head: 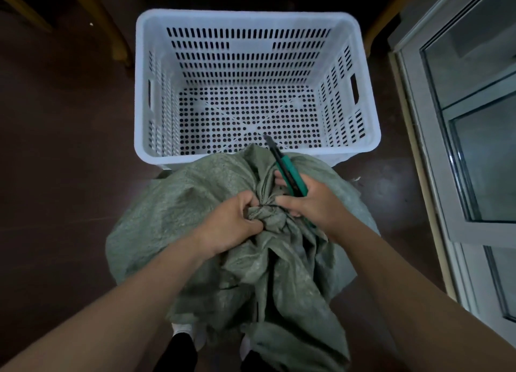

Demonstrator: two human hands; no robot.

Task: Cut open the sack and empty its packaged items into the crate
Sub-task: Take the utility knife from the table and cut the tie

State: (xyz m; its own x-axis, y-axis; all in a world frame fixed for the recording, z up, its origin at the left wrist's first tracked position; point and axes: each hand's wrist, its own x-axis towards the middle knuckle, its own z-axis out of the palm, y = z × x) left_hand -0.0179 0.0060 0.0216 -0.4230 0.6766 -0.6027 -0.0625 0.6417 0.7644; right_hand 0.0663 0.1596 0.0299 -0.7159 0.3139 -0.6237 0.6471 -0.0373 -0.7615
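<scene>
A crumpled grey-green woven sack (178, 212) sits on the dark floor (55, 148) just in front of a white perforated crate (139, 92), its neck bunched and bound by a thin dark cord (268, 205); the left hand (231, 223) curls its fingers tight on the gathered neck; the right hand (315, 204) grips a green-and-black utility knife (284, 170), tip angled over the crate's near rim; floor spreads leftward; a glass-paned door (418, 120) stands close on the right; 2 wooden legs (111, 31) flank the crate's far corners.
</scene>
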